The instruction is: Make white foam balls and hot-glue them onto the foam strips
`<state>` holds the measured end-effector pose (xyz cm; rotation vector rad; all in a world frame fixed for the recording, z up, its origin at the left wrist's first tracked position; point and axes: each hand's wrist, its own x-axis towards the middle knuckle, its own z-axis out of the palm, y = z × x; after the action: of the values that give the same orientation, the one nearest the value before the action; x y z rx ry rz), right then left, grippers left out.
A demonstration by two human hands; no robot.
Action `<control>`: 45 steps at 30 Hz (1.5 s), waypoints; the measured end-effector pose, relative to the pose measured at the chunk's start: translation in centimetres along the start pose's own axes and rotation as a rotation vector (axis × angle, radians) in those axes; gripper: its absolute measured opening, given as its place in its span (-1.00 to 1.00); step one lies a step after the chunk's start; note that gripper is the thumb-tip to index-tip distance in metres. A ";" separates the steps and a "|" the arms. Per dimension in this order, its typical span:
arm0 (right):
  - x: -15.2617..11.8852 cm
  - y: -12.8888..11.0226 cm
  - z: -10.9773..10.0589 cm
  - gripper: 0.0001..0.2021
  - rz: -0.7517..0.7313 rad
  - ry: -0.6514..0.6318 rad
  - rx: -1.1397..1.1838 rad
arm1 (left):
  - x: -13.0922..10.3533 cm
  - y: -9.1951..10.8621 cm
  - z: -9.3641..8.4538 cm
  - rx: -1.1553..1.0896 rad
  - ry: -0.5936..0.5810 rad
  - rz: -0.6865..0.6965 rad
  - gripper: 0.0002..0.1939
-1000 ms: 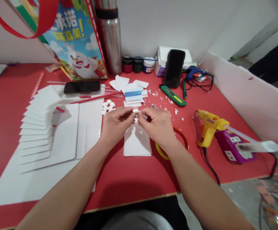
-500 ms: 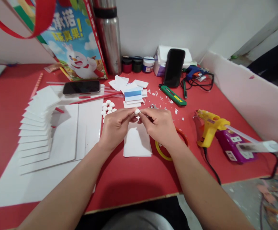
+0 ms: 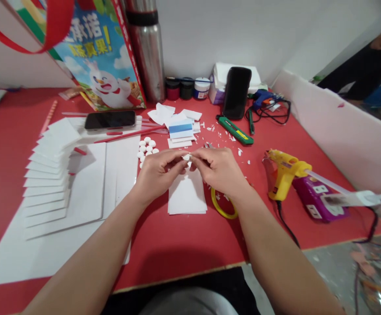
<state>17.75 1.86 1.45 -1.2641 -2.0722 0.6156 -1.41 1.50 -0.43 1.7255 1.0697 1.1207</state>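
A small white round piece [image 3: 187, 157] is pinched between the fingertips of both my hands. My left hand [image 3: 159, 173] is closed on it from one side, my right hand [image 3: 219, 171] from the other. Below them lies a small stack of white cards [image 3: 187, 199]. Several white discs [image 3: 147, 144] are gathered just beyond my left hand. Under my right hand and wrist are scissors, largely covered, with a yellow handle loop [image 3: 222, 213] showing.
Fanned white cards [image 3: 46, 188] rest on larger white sheets at left. A yellow glue gun [image 3: 287, 170] stands at right beside a purple box [image 3: 318, 201]. Farther back are a green cutter knife [image 3: 235, 130], white scraps, two phones and a steel flask [image 3: 151, 61]. A person is beyond the partition.
My fingers have shifted slightly around the white piece, turning it a little. The view has moved slightly, and more of the person beyond the partition shows at the upper right.
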 end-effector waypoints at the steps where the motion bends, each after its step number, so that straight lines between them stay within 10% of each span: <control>1: 0.0 -0.1 0.1 -0.78 0.012 0.012 -0.001 | 0.0 0.0 0.1 -0.020 0.009 -0.017 -0.79; 9: -0.2 -0.4 1.3 -0.78 -0.113 0.177 -0.200 | -0.2 -0.2 1.1 -0.275 0.115 -0.206 -0.75; 31: -0.2 -0.8 -0.2 -0.78 -0.093 0.040 0.033 | 0.6 -1.3 -0.1 0.043 0.061 0.199 -0.85; 45: -0.1 -1.2 0.1 -0.79 0.071 0.054 0.118 | 0.3 -0.9 0.0 0.131 0.094 0.085 -0.86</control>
<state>16.95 1.26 2.14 -1.2769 -1.9253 0.7166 -1.54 2.06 -1.23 1.8511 1.1590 1.2186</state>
